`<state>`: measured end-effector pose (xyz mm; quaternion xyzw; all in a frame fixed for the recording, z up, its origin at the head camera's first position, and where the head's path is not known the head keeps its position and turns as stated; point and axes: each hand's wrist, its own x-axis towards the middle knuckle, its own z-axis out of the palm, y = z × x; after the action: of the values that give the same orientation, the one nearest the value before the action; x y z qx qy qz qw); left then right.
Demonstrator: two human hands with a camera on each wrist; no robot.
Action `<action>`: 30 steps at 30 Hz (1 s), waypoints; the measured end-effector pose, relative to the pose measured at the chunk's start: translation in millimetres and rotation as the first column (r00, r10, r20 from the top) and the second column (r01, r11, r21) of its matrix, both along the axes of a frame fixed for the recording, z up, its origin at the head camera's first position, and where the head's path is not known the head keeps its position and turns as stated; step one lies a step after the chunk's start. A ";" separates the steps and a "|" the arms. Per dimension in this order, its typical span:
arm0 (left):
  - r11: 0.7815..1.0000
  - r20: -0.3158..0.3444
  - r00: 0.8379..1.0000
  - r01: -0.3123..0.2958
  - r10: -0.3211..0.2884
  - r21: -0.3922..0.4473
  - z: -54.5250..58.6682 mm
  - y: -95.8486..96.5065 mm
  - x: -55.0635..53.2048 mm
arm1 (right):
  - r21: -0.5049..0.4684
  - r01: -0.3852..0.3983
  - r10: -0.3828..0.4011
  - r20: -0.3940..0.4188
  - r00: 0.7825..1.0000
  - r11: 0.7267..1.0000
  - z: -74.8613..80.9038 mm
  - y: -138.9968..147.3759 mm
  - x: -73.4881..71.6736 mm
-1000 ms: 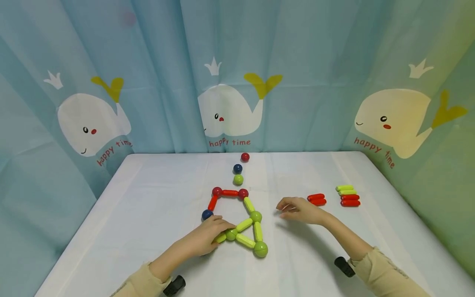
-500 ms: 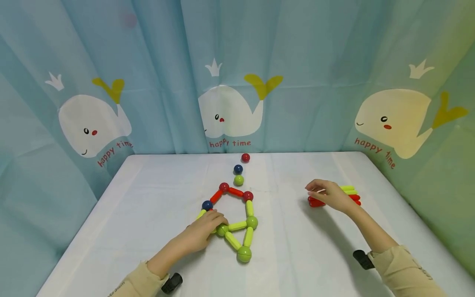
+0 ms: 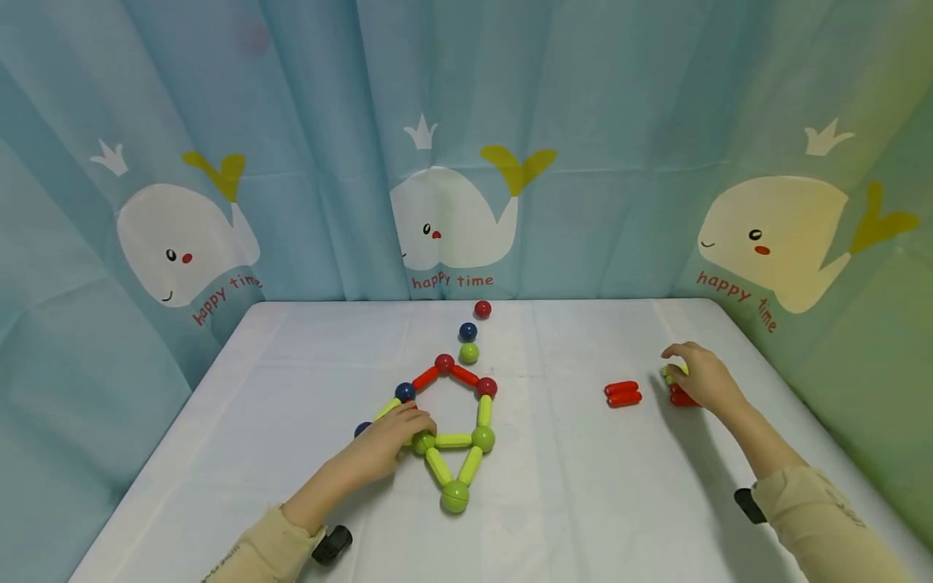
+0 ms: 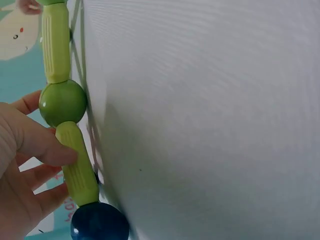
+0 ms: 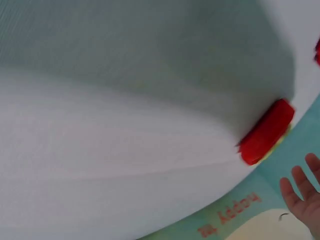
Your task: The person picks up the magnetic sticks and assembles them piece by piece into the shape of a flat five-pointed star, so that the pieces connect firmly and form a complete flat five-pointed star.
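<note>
A linked shape of magnetic rods and balls lies on the white table, with a pentagon-like loop and a triangle joined at its front. My left hand (image 3: pixel 386 444) grips its left side. In the left wrist view, thumb and fingers pinch a yellow-green rod (image 4: pixel 79 172) between a green ball (image 4: pixel 62 102) and a dark blue ball (image 4: pixel 100 222). My right hand (image 3: pixel 705 378) hovers at the far right, fingers loosely bent, over yellow-green rods (image 3: pixel 679 370) and red rods (image 3: pixel 683 397), which it partly hides. The right wrist view shows its fingers spread and apart from a red rod (image 5: pixel 267 131).
Two red rods (image 3: pixel 623 393) lie between the linked shape and my right hand. Behind the shape sit a loose green ball (image 3: pixel 469 353), a blue ball (image 3: pixel 468 331) and a red ball (image 3: pixel 483 309). A whale-print curtain (image 3: pixel 612 235) stands around the table.
My right hand has moved right, past the two red rods to the farther pile. My left hand has shifted slightly left, turning the linked shape so that its triangle now points toward the front.
</note>
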<state>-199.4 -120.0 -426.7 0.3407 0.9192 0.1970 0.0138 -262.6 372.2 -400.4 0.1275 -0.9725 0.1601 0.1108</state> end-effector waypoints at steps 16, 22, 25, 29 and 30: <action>0.999 0.098 0.994 -0.037 0.039 -0.028 11.6 52.4 8.9 | 0.027 0.069 -0.074 0.234 0.970 0.997 -28.4 29.9 -34.0; 0.991 0.102 0.991 -0.079 0.090 -0.103 12.2 72.7 10.4 | 0.094 0.091 -0.114 0.291 0.950 0.991 -22.3 15.4 -34.0; 0.987 0.125 0.981 -0.135 0.146 -0.089 11.6 81.1 5.8 | 0.112 0.141 -0.170 0.309 0.936 0.984 -16.9 9.6 -30.5; 0.976 0.144 0.965 -0.216 0.217 -0.025 9.9 90.5 2.1 | 0.104 0.196 -0.220 0.324 0.920 0.975 -13.9 4.3 -28.7; 0.973 0.146 0.962 -0.233 0.232 -0.009 9.7 92.1 2.1 | 0.103 0.200 -0.223 0.322 0.920 0.974 -14.1 3.2 -29.3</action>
<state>-197.3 -28.0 -417.0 0.2154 0.9485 0.2252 0.0564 -291.9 375.3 -414.5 -0.0034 -0.9902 0.1331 -0.0420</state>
